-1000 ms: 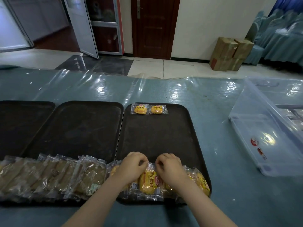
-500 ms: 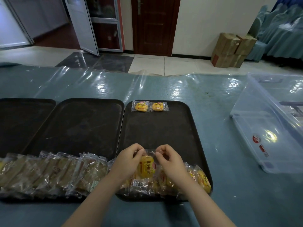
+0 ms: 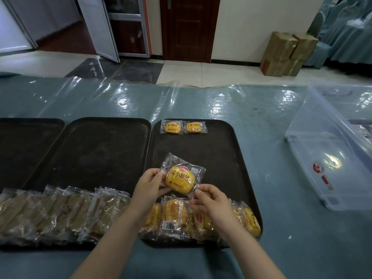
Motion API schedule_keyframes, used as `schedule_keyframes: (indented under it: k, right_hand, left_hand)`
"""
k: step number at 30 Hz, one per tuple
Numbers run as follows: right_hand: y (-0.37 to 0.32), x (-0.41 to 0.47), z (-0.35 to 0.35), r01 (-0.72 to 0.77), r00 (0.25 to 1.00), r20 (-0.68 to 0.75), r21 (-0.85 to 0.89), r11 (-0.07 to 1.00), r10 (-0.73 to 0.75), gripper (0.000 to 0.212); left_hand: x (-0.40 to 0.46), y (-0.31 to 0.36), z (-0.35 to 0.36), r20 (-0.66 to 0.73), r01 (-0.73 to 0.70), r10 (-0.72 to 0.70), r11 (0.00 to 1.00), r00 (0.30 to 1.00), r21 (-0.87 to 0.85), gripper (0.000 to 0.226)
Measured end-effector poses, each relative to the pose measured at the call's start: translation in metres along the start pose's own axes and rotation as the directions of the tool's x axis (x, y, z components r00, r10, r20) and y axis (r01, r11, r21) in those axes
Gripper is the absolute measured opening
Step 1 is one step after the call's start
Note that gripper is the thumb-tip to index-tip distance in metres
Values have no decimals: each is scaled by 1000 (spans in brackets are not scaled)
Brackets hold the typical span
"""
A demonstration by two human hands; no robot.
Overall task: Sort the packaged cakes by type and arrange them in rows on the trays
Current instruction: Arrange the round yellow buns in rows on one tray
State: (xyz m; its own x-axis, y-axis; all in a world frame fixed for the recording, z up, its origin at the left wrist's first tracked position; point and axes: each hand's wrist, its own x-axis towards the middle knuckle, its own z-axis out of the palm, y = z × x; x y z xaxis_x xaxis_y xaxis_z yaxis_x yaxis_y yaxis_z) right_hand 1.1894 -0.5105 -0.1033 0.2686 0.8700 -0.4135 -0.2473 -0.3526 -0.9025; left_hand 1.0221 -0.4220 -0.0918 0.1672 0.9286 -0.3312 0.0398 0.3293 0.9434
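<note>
A yellow packaged cake (image 3: 179,178) hangs just above the right black tray (image 3: 217,156), label up. My left hand (image 3: 148,183) pinches its left wrapper edge and my right hand (image 3: 209,199) pinches its lower right corner. Two yellow cakes (image 3: 183,127) lie side by side at that tray's far edge. Several more yellow cakes (image 3: 175,216) are bunched along its near edge, partly hidden by my hands. A row of brown packaged cakes (image 3: 66,212) lines the near edge of the middle tray (image 3: 96,150).
A third black tray (image 3: 24,141) lies at the left. A clear plastic bin (image 3: 334,158) sits on the table at the right. Clear film covers the blue tabletop (image 3: 271,137). Cardboard boxes (image 3: 287,53) stand on the floor beyond.
Both hands have lifted one yellow cake out of the near pile and carried it away from me, turning its label face up above the tray.
</note>
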Motion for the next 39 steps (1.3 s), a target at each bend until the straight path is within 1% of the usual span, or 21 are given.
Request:
schedule_keyframes:
  k: [2,6,9,13,16,19,22,24,26,29,31,32,33,35,36,39]
  right_hand:
    - [-1,2,1,20,1000,-8,41,999,-19,13]
    - [-4,8,0,39,997,-76,75,996,-33,13]
    - [-6,17,-4,36,992,-121,55,998,-29,12]
    - [-13,30,-14,67,984,-163,-14,998,-68,11]
    - [-20,42,-21,60,984,-166,-13,998,-62,12]
    - [-25,57,-27,51,984,-171,-30,998,-55,12]
    - [-27,76,-32,33,983,-181,-60,998,-43,12]
    - [-27,90,-37,23,980,-194,-75,997,-37,11]
    - [-25,108,-44,11,977,-214,-67,998,-25,10]
    - [-19,140,-61,-28,970,-240,-1,1000,27,11]
    - [-16,166,-74,-62,957,-281,55,997,75,11]
    - [-16,180,-80,-69,948,-306,84,994,92,9]
    - [-16,194,-86,-72,937,-332,106,992,104,8]
    - [-21,219,-95,-78,912,-392,129,989,123,7]
    - [-25,230,-98,-72,900,-419,138,988,124,7]
    - [-36,259,-106,-49,871,-478,137,989,110,11]
  left_hand:
    - [2,-3,4,25,30,-29,998,999,-46,20]
    - [8,-6,11,65,101,-95,991,993,-84,21]
    - [14,-8,14,85,107,-102,993,991,-56,20]
    - [30,-7,18,99,66,-71,997,993,50,16]
    - [46,-4,22,146,31,-49,992,988,125,16]
    - [63,-3,27,160,20,-50,982,986,186,15]
    - [83,-8,34,159,12,-58,961,986,275,13]
    - [98,-12,38,159,-26,-36,929,987,369,12]
    - [113,-14,39,179,-114,28,862,983,493,10]
    - [138,-18,40,266,-272,118,687,957,674,8]
    - [155,-23,42,301,-327,146,595,942,735,8]
    - [164,-27,43,310,-344,158,550,938,761,15]
    - [173,-32,45,316,-352,159,502,935,790,26]
    - [189,-41,49,330,-353,128,394,935,849,50]
    - [196,-44,50,340,-356,108,329,934,875,59]
    - [214,-58,53,352,-360,79,158,933,919,67]
